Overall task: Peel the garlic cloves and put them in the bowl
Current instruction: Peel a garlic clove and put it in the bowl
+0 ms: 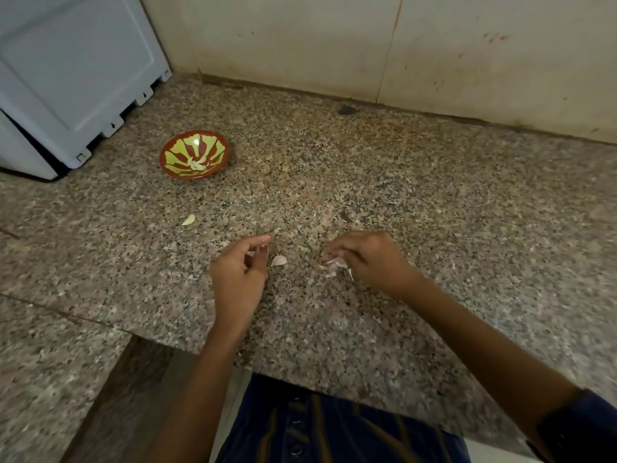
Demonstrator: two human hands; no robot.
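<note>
A red bowl (173,146) with a green and yellow pattern sits at the back left of the granite counter and holds a few peeled garlic cloves (197,164). One pale clove (188,220) lies alone on the counter between the bowl and my hands. My left hand (238,274) hovers low over the counter with loosely curled fingers, and a pinkish unpeeled clove (279,261) lies just right of its thumb. My right hand (365,259) pinches bits of papery garlic peel (337,264) at its fingertips, right above the counter.
A white appliance (76,71) stands at the back left, close behind the bowl. A tiled wall (367,45) closes off the back. The counter's front edge (300,379) runs near my body, with a step down at the left.
</note>
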